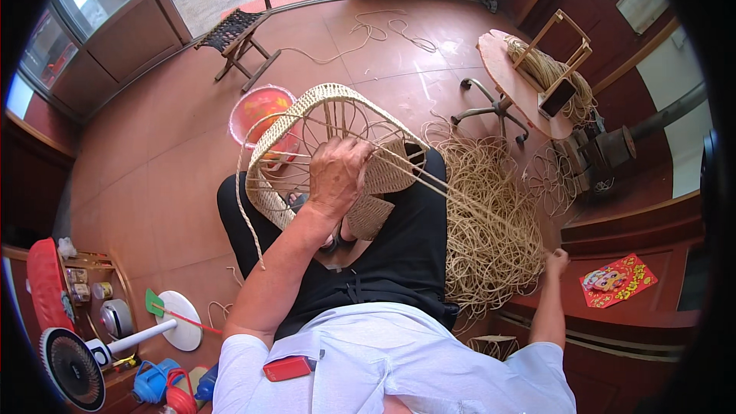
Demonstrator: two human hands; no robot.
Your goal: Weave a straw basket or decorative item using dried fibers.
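Observation:
Across my lap rests a partly woven basket (268,135), its rim band wrapped in pale cord and thin spokes crossing its inside. My left hand (337,172) is closed over the middle of the spokes, its fingertips pinched on the cord. From there a doubled strand of straw-coloured cord (452,188) runs taut to the right and downward. At its far end, out to the side, my right hand (557,261) is closed on it. A woven flat panel (387,172) shows beside my left fingers. One loose cord end hangs down at the left of the basket.
A big tangled heap of cord (491,238) lies right of my leg. Beyond it stands a wheeled round-topped stool (514,77) bearing a cord coil. A pink basin (261,107) and folding stool (241,38) are ahead. A fan (73,368) and jugs stand at lower left.

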